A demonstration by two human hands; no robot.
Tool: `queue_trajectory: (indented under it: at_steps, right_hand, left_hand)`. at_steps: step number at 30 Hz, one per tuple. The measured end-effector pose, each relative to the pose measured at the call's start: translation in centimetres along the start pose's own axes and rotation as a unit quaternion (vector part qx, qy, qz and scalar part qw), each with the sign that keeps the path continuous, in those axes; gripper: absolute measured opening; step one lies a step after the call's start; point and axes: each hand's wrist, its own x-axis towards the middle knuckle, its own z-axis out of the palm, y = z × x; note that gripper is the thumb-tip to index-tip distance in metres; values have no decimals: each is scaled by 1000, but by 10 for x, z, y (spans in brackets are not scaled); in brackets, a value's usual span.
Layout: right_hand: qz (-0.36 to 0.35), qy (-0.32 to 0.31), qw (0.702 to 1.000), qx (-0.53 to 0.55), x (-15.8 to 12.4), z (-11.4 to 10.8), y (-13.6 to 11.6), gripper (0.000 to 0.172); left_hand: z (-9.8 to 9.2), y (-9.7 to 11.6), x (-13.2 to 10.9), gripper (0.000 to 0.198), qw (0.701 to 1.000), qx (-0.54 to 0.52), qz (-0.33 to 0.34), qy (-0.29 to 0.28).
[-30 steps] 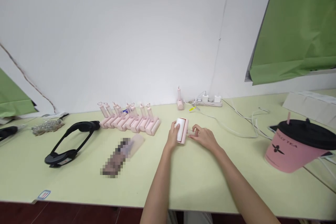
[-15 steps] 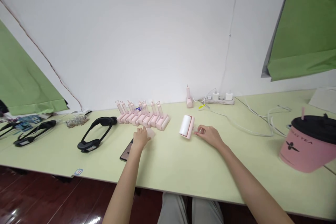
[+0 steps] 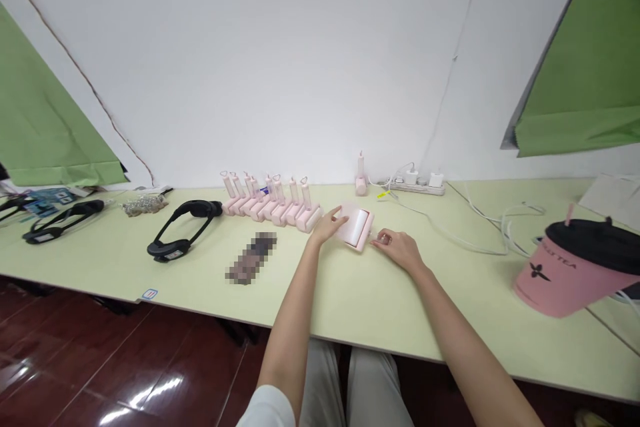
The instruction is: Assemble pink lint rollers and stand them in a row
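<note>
Left hand: I see the left hand (image 3: pixel 327 225) at the roller's left side, thumb and fingers closed on the edge of a cloudy pink cover (image 3: pixel 348 219).
Right hand: The right hand (image 3: pixel 400 252) has its fingers curled round the clear handle (image 3: pixel 382 238), hiding most of it.
Roller: Between the hands, over the near-middle of the table (image 3: pixel 490 307), tilted; I can't tell whether it touches the top.
Casing: The pink casing (image 3: pixel 369 232) holds a white roll (image 3: pixel 357 230), its face partly under the cover. I can't tell whether the cover is seated.
Cup: On my right, the pink cup (image 3: pixel 557 287) wears a black lid (image 3: pixel 595 245) with a pink straw (image 3: pixel 569 213) poking through; its contents are hidden from me.
Row: Pink rollers (image 3: pixel 309 218) stand side by side toward the wall, handles up.
Lone roller: Upright near the wall, just beside the power strip (image 3: pixel 413 188), which carries white plugs (image 3: pixel 436 179).
Far left: A shiny bundle (image 3: pixel 144 205), too small to make out, lies behind a black headset (image 3: pixel 167 248).
</note>
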Motion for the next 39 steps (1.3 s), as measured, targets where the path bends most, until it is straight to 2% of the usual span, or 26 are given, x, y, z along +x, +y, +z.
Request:
queue_trajectory:
  at_steps: [5, 11, 14, 17, 22, 27, 35, 39]
  right_hand:
    - [31, -7, 999, -12, 2, -1, 11, 32]
    - [42, -16, 999, -28, 6, 0, 12, 34]
    - [45, -35, 998, -8, 8, -2, 14, 37]
    - [59, -69, 995, 39, 11, -5, 17, 42]
    - [74, -104, 990, 66, 15, -9, 18, 45]
    - [71, -90, 993, 31, 13, -9, 12, 40]
    - [56, -79, 995, -34, 9, -13, 12, 33]
    - [48, -38, 993, -98, 6, -12, 6, 33]
  left_hand:
    - [26, -24, 17, 49, 993, -118, -16, 11]
    - [31, -41, 17, 45, 981, -190, 14, -30]
    - [31, -45, 17, 46, 978, -198, 26, -55]
    - [31, -46, 19, 48, 979, -194, 11, -65]
    - [33, -48, 23, 51, 981, -187, -6, -58]
    - [38, -56, 24, 53, 985, -160, -10, -67]
    - [46, -57, 16, 56, 980, -155, 22, -122]
    - [47, -53, 16, 51, 980, -174, 32, -90]
